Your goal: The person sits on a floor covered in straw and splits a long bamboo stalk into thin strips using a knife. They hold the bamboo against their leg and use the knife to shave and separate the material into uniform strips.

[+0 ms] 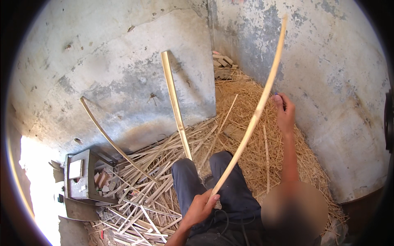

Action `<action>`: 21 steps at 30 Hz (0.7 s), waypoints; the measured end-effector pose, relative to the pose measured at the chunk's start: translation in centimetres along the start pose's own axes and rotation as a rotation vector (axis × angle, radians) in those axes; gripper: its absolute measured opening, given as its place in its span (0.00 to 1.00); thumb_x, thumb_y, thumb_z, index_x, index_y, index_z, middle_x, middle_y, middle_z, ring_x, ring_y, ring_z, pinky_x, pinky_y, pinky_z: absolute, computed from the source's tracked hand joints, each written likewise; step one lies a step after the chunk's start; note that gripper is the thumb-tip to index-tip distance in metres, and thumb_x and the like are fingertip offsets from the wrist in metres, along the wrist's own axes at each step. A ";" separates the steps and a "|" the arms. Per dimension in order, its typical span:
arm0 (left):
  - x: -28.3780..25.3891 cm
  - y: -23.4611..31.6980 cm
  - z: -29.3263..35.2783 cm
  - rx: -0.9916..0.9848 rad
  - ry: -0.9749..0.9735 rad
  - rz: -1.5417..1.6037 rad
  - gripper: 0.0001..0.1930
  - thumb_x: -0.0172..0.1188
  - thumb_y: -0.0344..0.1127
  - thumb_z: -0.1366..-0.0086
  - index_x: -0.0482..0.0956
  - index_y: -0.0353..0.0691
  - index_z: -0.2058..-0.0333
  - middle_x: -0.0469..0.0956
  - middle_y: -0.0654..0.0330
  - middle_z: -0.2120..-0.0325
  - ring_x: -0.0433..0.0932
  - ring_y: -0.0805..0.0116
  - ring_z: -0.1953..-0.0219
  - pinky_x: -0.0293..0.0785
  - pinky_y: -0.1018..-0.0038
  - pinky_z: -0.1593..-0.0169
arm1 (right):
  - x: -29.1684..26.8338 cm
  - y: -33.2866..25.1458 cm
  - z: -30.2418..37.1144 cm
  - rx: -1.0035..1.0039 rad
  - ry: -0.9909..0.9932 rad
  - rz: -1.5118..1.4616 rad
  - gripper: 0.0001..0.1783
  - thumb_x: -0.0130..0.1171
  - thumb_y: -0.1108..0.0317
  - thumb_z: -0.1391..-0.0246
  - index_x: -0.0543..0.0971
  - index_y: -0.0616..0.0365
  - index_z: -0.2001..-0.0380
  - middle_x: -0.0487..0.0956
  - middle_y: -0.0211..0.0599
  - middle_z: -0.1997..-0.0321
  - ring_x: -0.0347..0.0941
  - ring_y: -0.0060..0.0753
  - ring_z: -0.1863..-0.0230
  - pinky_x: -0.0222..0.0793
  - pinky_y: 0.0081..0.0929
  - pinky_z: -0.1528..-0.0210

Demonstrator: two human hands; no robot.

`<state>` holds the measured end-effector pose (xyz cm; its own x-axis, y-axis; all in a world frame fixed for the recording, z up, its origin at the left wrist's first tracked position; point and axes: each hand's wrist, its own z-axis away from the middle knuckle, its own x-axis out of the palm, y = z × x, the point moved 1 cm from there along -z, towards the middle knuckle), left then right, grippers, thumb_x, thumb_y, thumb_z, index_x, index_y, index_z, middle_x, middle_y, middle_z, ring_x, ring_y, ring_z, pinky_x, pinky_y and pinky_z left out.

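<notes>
A long, pale, slightly curved bamboo strip (259, 110) rises from my lap and leans up to the right. My left hand (201, 209) is closed round its lower end, above my thigh. Off to the right of the strip, apart from it, my right hand (286, 112) is raised with its fingers curled in. A small dark blue bit shows at that hand's fingertips, too small to name. Between my knees and the wall stands a wider split bamboo piece (174, 98), upright and tilted a little.
A thin bent strip (108, 139) leans on the left wall. Many loose strips (139, 213) cover the floor at left, and a heap of straw-like shavings (246, 143) lies ahead. An old wooden stool-like box (84, 176) stands at left; bricks (223, 61) are stacked in the corner.
</notes>
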<state>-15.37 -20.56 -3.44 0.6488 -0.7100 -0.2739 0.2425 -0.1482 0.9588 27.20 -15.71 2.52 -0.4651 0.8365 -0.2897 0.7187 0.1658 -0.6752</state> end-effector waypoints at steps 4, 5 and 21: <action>0.5 -0.2 0.0 0.018 0.022 0.003 0.15 0.58 0.41 0.19 0.76 0.33 0.61 0.74 0.52 0.81 0.74 0.58 0.79 0.70 0.63 0.70 | 0.0 0.4 2.3 0.315 -0.044 -0.481 0.25 0.52 0.46 0.22 0.82 0.60 0.49 0.74 0.22 0.73 0.56 0.12 0.83 0.53 0.16 0.81; 0.7 -0.3 -0.3 0.032 0.042 -0.008 0.15 0.58 0.40 0.19 0.75 0.33 0.62 0.74 0.53 0.81 0.74 0.60 0.79 0.70 0.63 0.70 | 0.4 -0.5 3.3 0.330 -0.097 -0.542 0.25 0.52 0.46 0.22 0.81 0.60 0.48 0.74 0.22 0.73 0.56 0.11 0.83 0.52 0.15 0.81; 3.5 -2.0 -7.6 0.273 0.340 -0.278 0.29 0.76 0.40 0.34 0.76 0.31 0.41 0.83 0.46 0.48 0.83 0.53 0.45 0.78 0.62 0.43 | 6.0 -10.0 9.5 0.050 -0.500 -0.135 0.31 0.65 0.77 0.37 0.78 0.54 0.30 0.84 0.40 0.66 0.77 0.25 0.69 0.73 0.27 0.63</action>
<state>-8.06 -17.51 -6.92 0.7957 -0.3609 -0.4865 0.2713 -0.5058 0.8189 12.31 -17.32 1.11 -0.7509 0.4555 -0.4782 0.6154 0.2198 -0.7569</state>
